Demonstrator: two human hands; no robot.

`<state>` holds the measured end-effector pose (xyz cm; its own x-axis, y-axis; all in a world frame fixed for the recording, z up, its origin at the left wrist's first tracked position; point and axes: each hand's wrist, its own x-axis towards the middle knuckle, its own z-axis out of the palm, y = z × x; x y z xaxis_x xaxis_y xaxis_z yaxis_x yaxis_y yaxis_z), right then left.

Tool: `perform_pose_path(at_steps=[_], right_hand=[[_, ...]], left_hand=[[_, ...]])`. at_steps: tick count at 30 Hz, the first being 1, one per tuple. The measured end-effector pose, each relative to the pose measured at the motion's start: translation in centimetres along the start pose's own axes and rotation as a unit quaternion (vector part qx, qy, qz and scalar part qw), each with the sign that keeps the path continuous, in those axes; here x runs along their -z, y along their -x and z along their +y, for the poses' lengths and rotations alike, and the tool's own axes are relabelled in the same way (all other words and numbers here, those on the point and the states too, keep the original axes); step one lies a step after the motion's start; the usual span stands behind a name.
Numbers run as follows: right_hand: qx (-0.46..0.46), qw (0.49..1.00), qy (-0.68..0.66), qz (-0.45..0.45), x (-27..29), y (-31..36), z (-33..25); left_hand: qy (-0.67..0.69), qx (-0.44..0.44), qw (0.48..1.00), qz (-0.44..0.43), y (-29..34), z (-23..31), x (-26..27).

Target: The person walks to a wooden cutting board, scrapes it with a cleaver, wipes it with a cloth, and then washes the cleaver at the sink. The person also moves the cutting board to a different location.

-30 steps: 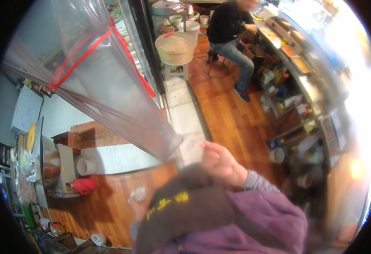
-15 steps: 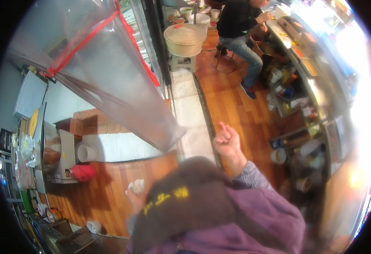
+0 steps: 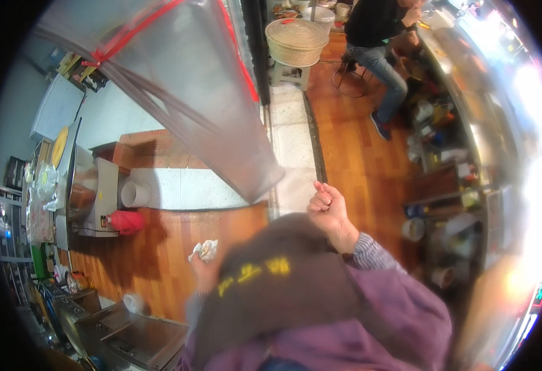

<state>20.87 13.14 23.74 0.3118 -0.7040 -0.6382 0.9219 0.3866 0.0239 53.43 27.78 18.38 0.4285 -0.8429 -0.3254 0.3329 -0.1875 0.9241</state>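
My left hand [image 3: 206, 271] is closed on a crumpled white tissue [image 3: 204, 250], which sticks out above the fingers over the wooden floor. Brownish patches show on the tissue. On the right, my right hand [image 3: 331, 216] is raised with its fingers curled in loosely, and I see nothing in it. A hanging clear plastic curtain [image 3: 215, 117] with red edging reaches down to a point just ahead of that hand, apart from it. Dark brown cloth with yellow marks [image 3: 271, 290] covers the middle of my body, over a purple garment [image 3: 401, 309].
Ahead, a round woven basket with a lid [image 3: 296, 43] rests on a stool. Beyond it at right, a person [image 3: 376, 55] sits at a long counter [image 3: 456, 93] with cluttered shelves below. To the left are a white bucket [image 3: 135, 194], a red container [image 3: 125, 221] and metal equipment [image 3: 129, 337].
The view has turned a little left, so the curtain, basket and seated person sit further right. My right hand's fingers are curled in more. The tissue stays in my left hand.
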Motion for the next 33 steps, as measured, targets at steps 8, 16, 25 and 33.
perform_pose_path(at_steps=[8, 16, 25, 33], right_hand=[[-0.014, 0.999, 0.024, -0.023, 0.4, -0.3, 0.0], [-0.012, 0.999, 0.046, -0.016, 0.3, -0.5, 0.6], [-0.030, 0.998, 0.046, -0.003, -0.3, -0.3, 1.1], [-0.020, 0.998, 0.058, 0.014, -0.7, -0.1, 1.2]], left_hand=[[0.316, 0.220, 0.912, 0.141, 0.5, 3.4, -3.1], [0.044, 0.003, 0.997, -0.057, 1.3, 2.2, -1.5], [0.315, 0.164, 0.933, 0.062, 0.6, 2.0, -1.2], [0.207, 0.112, 0.968, 0.082, 0.4, 1.8, -1.4]])
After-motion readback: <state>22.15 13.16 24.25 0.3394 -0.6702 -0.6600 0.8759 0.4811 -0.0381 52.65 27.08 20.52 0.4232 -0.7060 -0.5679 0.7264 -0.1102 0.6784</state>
